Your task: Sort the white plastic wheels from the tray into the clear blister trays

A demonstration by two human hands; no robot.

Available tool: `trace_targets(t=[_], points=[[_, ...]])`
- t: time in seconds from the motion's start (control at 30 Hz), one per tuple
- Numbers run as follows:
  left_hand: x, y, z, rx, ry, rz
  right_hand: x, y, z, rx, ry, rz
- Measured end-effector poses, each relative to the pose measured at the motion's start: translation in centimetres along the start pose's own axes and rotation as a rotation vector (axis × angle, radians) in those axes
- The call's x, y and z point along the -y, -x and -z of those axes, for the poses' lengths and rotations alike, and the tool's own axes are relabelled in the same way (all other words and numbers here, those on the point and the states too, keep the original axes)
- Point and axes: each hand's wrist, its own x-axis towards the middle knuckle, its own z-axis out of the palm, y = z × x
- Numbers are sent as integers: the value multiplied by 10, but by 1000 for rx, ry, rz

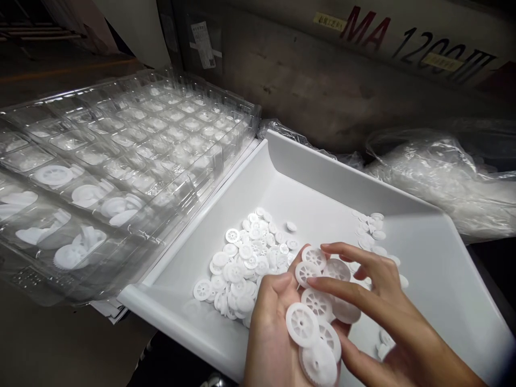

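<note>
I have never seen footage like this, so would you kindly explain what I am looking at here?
This is a single view from a camera worn on a person's head, looking down at their own bare hands. The left hand cups a fan of white plastic gear wheels, and the right hand touches them with its fingertips. Below lies a white tray with a pile of smaller white gears. To the left sits a clear compartment tray, a few pockets holding white parts. Crumpled plastic bags lie behind.

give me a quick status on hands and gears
Left hand cupped, holding a row of white gears. Right hand open, fingers on the row. More gears loose in white tray. Nothing in the way.
</note>
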Motion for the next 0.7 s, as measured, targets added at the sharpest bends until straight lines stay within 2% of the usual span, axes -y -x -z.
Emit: trace_targets(t=[0.13, 0.27, 0.37, 0.57, 0.7], points=[[0, 1, 0, -19, 4, 60, -4, 0, -2, 27, -19, 7], [-2, 4, 1, -60, 15, 94, -9, 3, 0, -2, -50, -12], [-3, 4, 2, -107, 32, 61, -11, 8, 0, -3, -125, -56], [-1, 3, 3, -102, 36, 8, -14, 12, -2, 1, -184, -76], [-1, 2, 5, -89, 21, 13, -13, 10, 0, 64, -255, -118]])
